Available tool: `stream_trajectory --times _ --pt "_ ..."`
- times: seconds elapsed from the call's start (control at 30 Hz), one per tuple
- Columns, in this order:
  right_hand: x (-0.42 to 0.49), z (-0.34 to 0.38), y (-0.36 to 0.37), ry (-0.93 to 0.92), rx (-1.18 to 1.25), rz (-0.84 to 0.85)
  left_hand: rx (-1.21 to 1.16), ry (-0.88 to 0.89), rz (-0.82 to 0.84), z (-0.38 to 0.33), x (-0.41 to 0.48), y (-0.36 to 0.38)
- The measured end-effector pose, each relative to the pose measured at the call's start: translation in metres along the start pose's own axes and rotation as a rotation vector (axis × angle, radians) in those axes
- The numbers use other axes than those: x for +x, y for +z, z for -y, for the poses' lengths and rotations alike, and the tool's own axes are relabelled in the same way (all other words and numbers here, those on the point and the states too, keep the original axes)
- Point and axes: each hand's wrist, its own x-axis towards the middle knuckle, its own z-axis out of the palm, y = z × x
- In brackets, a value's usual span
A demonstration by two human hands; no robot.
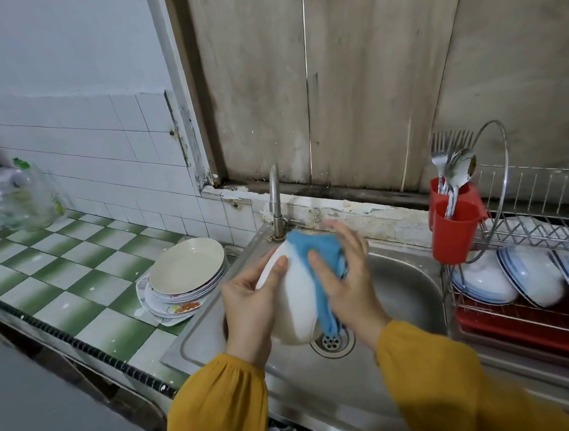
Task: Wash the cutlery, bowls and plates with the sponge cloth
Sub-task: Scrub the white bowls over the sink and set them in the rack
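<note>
Left hand (249, 301) grips a white bowl (296, 303) over the sink (403, 291), and the right hand (343, 279) has the blue cloth (317, 250) pinched against the bowl's outside, so both hands are clamped on something. Looks like mid-scrub to me. Right of the sink, several bowls (529, 276) sit in the rack (552, 226) and the cutlery (451, 173) stands in a red holder (453, 231), so I'd guess those are done. Left of the sink there's a stack of plates (187, 278) waiting. Roughly halfway, I reckon.
</note>
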Motion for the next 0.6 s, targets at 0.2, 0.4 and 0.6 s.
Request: stream_trajectory --times 0.2,0.4,0.6 --pt "0.019 0.026 0.001 0.063 0.014 0.011 -0.103 -0.013 -0.039 0.004 -0.006 0.015" --pt "0.038 0.023 -0.007 0.242 -0.005 -0.029 -0.16 -0.013 -0.046 0.006 -0.01 0.016" --pt "0.009 0.024 0.011 -0.074 -0.181 -0.163 -0.202 -0.051 -0.16 0.0 -0.001 0.024"
